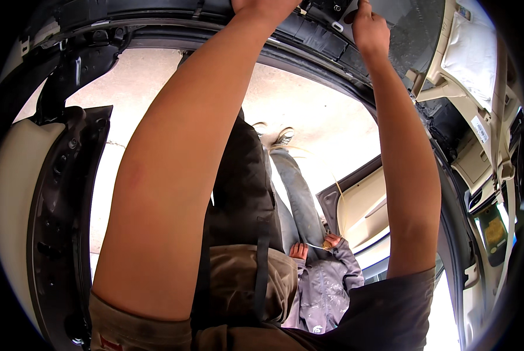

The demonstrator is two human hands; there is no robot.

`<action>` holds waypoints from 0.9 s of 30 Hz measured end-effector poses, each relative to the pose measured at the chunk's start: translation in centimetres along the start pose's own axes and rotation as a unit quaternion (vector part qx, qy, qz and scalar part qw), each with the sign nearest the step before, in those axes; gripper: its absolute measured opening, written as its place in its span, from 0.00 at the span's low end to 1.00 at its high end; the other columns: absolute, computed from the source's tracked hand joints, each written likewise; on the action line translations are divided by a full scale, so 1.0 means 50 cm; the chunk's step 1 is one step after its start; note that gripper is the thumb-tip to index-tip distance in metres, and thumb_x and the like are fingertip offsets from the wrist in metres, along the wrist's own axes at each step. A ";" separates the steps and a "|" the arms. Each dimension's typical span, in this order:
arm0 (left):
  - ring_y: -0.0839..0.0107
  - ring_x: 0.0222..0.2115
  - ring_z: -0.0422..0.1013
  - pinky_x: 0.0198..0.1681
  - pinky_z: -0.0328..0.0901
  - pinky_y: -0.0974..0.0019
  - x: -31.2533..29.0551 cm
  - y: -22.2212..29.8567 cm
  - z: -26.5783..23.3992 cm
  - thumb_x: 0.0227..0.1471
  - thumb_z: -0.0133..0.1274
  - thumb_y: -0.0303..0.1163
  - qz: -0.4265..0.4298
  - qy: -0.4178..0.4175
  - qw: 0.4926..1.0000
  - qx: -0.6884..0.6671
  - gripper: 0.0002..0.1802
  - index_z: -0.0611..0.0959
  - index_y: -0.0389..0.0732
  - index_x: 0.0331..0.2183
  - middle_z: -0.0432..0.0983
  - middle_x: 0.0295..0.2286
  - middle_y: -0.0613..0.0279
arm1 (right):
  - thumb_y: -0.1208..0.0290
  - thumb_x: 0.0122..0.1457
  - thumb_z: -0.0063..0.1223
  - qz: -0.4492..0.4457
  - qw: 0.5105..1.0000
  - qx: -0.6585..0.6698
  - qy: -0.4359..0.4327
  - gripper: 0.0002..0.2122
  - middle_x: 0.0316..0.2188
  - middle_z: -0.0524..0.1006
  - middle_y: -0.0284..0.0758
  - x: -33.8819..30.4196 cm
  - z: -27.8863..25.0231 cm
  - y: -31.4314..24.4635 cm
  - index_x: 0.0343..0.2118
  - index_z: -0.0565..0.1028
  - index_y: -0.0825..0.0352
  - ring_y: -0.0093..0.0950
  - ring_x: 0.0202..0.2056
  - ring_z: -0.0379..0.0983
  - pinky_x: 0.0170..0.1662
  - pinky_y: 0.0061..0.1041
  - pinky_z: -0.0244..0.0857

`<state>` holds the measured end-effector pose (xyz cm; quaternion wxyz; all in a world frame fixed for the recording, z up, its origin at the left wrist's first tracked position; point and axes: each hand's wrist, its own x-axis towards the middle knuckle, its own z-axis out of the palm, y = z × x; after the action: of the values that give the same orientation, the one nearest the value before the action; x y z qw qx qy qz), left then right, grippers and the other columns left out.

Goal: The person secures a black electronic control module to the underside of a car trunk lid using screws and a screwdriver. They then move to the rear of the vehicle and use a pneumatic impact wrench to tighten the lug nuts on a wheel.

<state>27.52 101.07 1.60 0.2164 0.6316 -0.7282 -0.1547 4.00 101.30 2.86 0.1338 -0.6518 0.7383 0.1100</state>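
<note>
My left hand (266, 7) reaches up to the top edge of the picture, above black car trim. Its fingers are cut off, so what they touch does not show. My right hand (372, 36) is closed at the top, to the right of the left one, by the dark glass panel (411, 29). A small dark thing (351, 16) shows at its fingers; its kind is too hidden to tell. Below both hands runs the black frame edge (309, 61) of the car.
A beige-lined car door (364, 202) stands open. Another person in jeans (294, 181) holds a thin pale strand near my right side. Black metal door-side parts (57, 175) stand at left. The beige car interior (472, 158) with a white pad (472, 55) lies at right.
</note>
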 end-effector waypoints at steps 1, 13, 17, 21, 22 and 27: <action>0.61 0.31 0.78 0.41 0.67 0.56 -0.004 -0.013 -0.004 0.56 0.53 0.37 -0.007 -0.002 1.000 0.010 0.12 0.79 0.46 0.42 0.81 0.26 0.60 | 0.55 0.64 0.45 0.033 0.996 0.077 -0.022 0.18 0.29 0.79 0.52 -0.012 -0.026 -0.038 0.42 0.74 0.68 0.54 0.36 0.77 0.42 0.51 0.69; 0.62 0.28 0.78 0.39 0.67 0.56 -0.002 -0.005 0.003 0.56 0.53 0.38 0.002 0.022 1.000 0.023 0.12 0.79 0.48 0.43 0.81 0.24 0.61 | 0.57 0.61 0.55 -0.035 0.998 -0.038 0.025 0.14 0.26 0.80 0.44 -0.079 -0.051 -0.095 0.39 0.74 0.64 0.50 0.32 0.77 0.35 0.49 0.70; 0.61 0.29 0.78 0.39 0.68 0.56 -0.003 -0.005 0.002 0.56 0.53 0.38 -0.001 0.009 1.000 0.021 0.13 0.79 0.48 0.43 0.81 0.24 0.61 | 0.55 0.64 0.53 0.024 0.998 0.037 0.044 0.15 0.24 0.80 0.45 -0.087 -0.042 -0.093 0.31 0.77 0.65 0.51 0.30 0.77 0.34 0.49 0.69; 0.61 0.29 0.78 0.39 0.67 0.56 -0.003 -0.008 0.005 0.56 0.53 0.38 0.005 0.017 0.999 0.026 0.13 0.79 0.48 0.43 0.81 0.24 0.60 | 0.55 0.67 0.48 -0.032 0.984 0.152 0.092 0.20 0.20 0.78 0.47 -0.105 -0.078 -0.145 0.26 0.78 0.68 0.51 0.26 0.76 0.33 0.48 0.68; 0.61 0.29 0.79 0.39 0.67 0.56 -0.004 -0.007 0.006 0.56 0.53 0.38 0.008 0.027 0.999 0.024 0.13 0.79 0.48 0.43 0.81 0.25 0.60 | 0.56 0.67 0.47 -0.050 0.983 0.134 0.118 0.21 0.19 0.77 0.47 -0.106 -0.075 -0.147 0.26 0.77 0.69 0.51 0.24 0.76 0.32 0.47 0.68; 0.60 0.30 0.78 0.40 0.67 0.55 -0.002 -0.005 -0.001 0.57 0.52 0.37 -0.012 0.000 1.000 0.021 0.13 0.79 0.47 0.44 0.82 0.26 0.60 | 0.34 0.63 0.37 0.134 0.985 0.032 -0.106 0.31 0.39 0.82 0.48 -0.075 -0.062 -0.097 0.46 0.80 0.57 0.53 0.40 0.78 0.45 0.46 0.71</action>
<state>27.79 101.14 1.52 0.2012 0.6446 -0.7238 -0.1416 9.09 103.17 7.11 0.2167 -0.5270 0.8036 0.1718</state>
